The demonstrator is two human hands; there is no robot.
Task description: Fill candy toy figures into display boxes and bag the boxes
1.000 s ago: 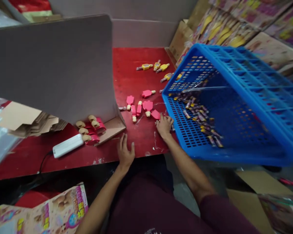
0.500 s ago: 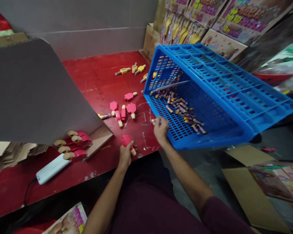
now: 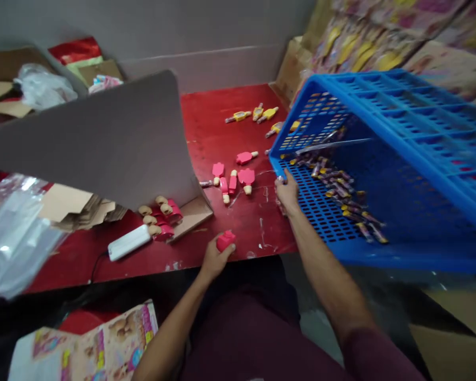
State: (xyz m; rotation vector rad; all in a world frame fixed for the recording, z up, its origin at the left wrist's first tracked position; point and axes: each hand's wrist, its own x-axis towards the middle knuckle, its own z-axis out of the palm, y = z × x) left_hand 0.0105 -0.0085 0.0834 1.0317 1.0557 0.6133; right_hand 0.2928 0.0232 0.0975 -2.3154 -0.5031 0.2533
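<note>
Pink toy piece (image 3: 226,241) is held near the front edge of the red table (image 3: 210,129), pinched between the thumb and fingers of the left hand (image 3: 213,259). From its glossy, moulded look it is judged to be light, stiff plastic: little force should be needed, and it is unlikely to be crushed by an ordinary pinch. Some slipperiness may be expected, so hold is best taken across the broad body rather than at a narrow end. The right hand (image 3: 287,196) is placed beside the blue basket (image 3: 404,259); something small and shiny is seen at its fingertips, but whether it is gripped cannot be told. Small tubes (image 3: 343,188) are scattered inside the basket, and other pink pieces (image 3: 246,177) are laid on the table.
</note>
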